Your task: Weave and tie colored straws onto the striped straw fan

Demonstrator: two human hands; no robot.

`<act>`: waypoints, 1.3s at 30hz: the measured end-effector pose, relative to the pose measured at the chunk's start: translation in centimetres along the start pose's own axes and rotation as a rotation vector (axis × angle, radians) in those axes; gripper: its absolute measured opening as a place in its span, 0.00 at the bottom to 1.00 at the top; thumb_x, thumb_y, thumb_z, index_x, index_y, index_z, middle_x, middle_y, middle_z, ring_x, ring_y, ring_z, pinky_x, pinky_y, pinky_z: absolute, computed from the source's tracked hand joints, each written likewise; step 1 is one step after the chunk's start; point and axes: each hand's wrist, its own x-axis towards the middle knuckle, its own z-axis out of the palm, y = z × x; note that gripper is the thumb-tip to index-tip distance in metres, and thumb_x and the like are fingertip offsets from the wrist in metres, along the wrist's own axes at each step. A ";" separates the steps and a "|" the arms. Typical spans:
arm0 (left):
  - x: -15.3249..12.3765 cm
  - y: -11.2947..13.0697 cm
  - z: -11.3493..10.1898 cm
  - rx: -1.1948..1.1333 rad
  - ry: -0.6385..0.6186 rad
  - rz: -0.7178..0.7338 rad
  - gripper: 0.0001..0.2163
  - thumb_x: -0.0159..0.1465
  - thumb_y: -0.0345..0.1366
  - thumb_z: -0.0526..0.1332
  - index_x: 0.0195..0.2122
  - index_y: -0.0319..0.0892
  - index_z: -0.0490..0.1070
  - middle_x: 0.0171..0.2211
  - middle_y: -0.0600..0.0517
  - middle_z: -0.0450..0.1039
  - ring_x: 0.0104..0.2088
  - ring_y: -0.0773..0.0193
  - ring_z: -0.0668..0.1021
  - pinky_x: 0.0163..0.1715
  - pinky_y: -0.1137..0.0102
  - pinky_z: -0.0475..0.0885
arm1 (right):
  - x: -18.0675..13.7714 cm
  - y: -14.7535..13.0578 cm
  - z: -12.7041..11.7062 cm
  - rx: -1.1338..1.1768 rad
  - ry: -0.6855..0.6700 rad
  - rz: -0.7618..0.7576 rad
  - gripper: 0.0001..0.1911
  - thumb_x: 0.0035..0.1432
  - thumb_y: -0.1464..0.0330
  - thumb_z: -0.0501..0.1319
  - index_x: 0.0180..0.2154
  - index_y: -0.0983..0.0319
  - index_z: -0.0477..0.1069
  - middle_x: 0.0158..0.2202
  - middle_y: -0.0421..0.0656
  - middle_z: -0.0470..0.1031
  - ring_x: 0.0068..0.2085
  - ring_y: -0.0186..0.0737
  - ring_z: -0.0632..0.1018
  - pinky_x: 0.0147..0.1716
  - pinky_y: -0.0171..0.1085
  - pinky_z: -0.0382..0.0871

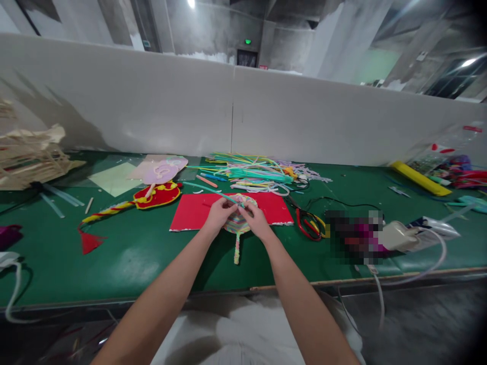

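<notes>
Green strip [207, 189] runs into a close pinch, thumbs and fingertips of the left hand [218, 215] and right hand [254, 219] nearly meeting on it. Beneath them is the round striped fan [239, 224], over the near edge of the red board [190, 210], handle toward the person; whether it rests or is lifted, I cannot tell. The step looks like fitting the strip to the fan's face, which calls for small fingertip moves. Beyond, a heap of coloured stems [262, 175] lies near the strip's free end and could snag it. The red-tasselled fan [160, 197] lies left on the bench [152, 279]; red-handled tool [304, 226] sits right, well clear of the fingers.
</notes>
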 end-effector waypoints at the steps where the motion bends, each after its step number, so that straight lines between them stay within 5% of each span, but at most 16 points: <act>1: 0.0 0.1 0.1 -0.011 0.001 -0.018 0.15 0.43 0.41 0.66 0.26 0.37 0.67 0.22 0.54 0.69 0.23 0.68 0.71 0.25 0.73 0.66 | 0.0 -0.1 0.0 0.013 -0.006 0.001 0.13 0.54 0.58 0.53 0.34 0.60 0.68 0.34 0.42 0.72 0.36 0.38 0.72 0.38 0.37 0.66; 21: -0.6 0.4 0.6 -0.113 -0.050 -0.028 0.15 0.46 0.44 0.65 0.28 0.38 0.68 0.21 0.55 0.69 0.23 0.69 0.72 0.27 0.74 0.67 | 0.2 0.4 -0.5 0.022 0.157 0.003 0.16 0.55 0.55 0.51 0.26 0.61 0.64 0.26 0.41 0.68 0.30 0.37 0.70 0.34 0.37 0.64; 39: -0.7 0.4 0.6 -0.001 -0.025 0.044 0.13 0.48 0.44 0.63 0.27 0.39 0.67 0.22 0.55 0.70 0.25 0.67 0.73 0.29 0.73 0.68 | 0.4 0.4 -0.5 0.129 0.084 0.023 0.16 0.54 0.54 0.52 0.26 0.60 0.64 0.26 0.41 0.68 0.31 0.37 0.70 0.35 0.37 0.65</act>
